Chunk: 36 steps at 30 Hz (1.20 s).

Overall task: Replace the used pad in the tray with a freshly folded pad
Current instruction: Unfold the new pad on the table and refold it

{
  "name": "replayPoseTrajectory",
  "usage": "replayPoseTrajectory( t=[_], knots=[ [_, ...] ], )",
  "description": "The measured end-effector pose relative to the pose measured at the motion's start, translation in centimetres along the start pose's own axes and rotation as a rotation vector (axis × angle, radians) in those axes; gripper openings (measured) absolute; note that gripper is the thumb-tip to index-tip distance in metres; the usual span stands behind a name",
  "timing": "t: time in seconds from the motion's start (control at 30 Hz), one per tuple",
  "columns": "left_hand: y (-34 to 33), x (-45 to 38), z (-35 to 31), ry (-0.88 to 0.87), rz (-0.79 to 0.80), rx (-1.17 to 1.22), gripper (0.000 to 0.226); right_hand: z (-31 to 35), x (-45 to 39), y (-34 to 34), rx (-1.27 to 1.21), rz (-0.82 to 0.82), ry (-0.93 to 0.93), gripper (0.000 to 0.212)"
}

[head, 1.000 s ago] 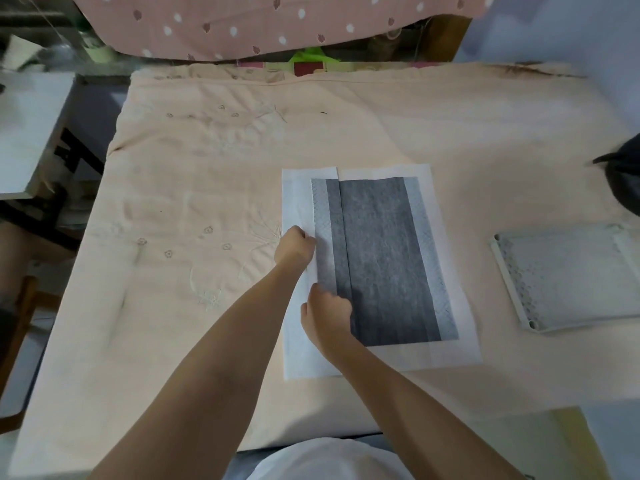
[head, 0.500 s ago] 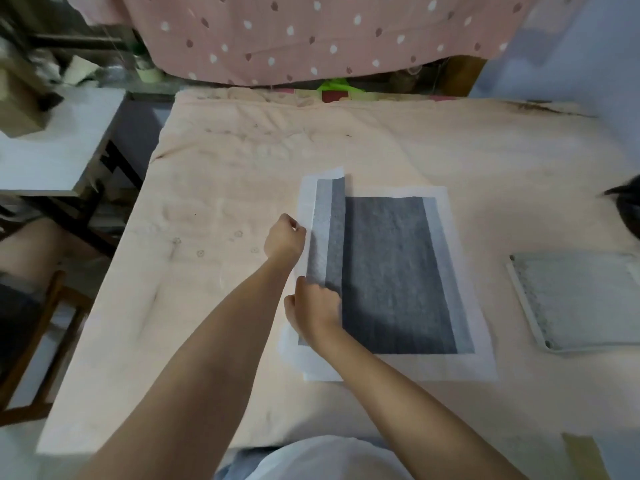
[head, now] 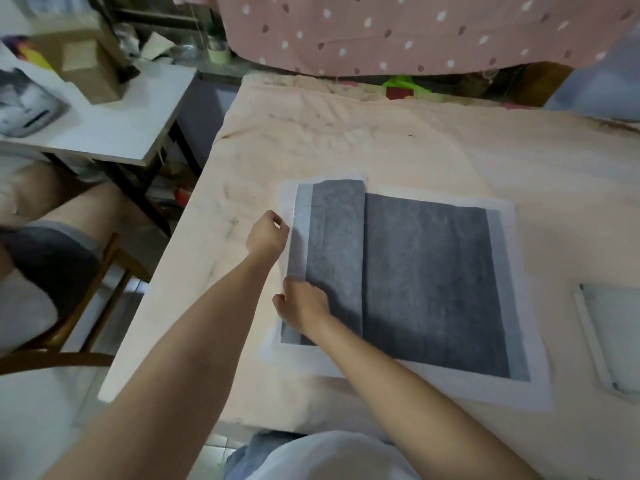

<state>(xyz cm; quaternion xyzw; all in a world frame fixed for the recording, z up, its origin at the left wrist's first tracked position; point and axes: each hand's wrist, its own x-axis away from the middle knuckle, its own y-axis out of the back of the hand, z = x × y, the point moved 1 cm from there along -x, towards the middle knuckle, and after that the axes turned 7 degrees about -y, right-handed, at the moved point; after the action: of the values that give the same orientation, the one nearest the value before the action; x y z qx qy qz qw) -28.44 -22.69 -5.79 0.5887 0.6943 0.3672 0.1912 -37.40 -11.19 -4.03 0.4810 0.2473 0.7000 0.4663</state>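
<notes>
A fresh pad, dark grey in the middle with a white border, lies flat on the peach-covered table. Its left strip is partly unfolded and shows grey. My left hand pinches the pad's white left edge about halfway up. My right hand grips the same left edge nearer to me, fingers curled over the grey strip. The white tray with a pale patterned pad in it sits at the right edge of the view, apart from both hands.
A small white side table with a cardboard box and a grey device stands at the left. A seated person's legs and a wooden chair are below it. Pink dotted fabric hangs behind the table.
The pad's left flap has opened outward to the left, showing a wider grey strip. Both hands shifted left with the edge, and the camera view turned left.
</notes>
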Motion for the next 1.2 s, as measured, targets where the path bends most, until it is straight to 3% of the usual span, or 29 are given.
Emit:
replayPoseTrajectory(
  t=[0.33,0.67,0.87,0.97,1.2],
  knots=[
    [1.2,-2.8,4.8,0.029,0.003,-0.013,0.017,2.6,-2.9,-2.9,-0.043,0.153,0.015,0.024],
    [0.5,-4.8,7.0,0.047,0.064,-0.015,0.018,3.5,-4.6,-5.4,-0.073,0.165,0.016,0.027],
    [0.3,-4.5,7.8,0.106,0.097,-0.016,0.010,3.0,-4.6,-5.3,-0.042,0.249,0.067,0.046],
    [0.3,-4.2,8.0,0.127,0.118,-0.023,0.005,2.2,-4.1,-4.9,-0.068,0.262,0.077,0.035],
    [0.5,-1.3,8.3,0.177,0.132,-0.021,0.013,-3.7,-1.5,-2.6,-0.048,0.087,0.129,0.015]
  ],
)
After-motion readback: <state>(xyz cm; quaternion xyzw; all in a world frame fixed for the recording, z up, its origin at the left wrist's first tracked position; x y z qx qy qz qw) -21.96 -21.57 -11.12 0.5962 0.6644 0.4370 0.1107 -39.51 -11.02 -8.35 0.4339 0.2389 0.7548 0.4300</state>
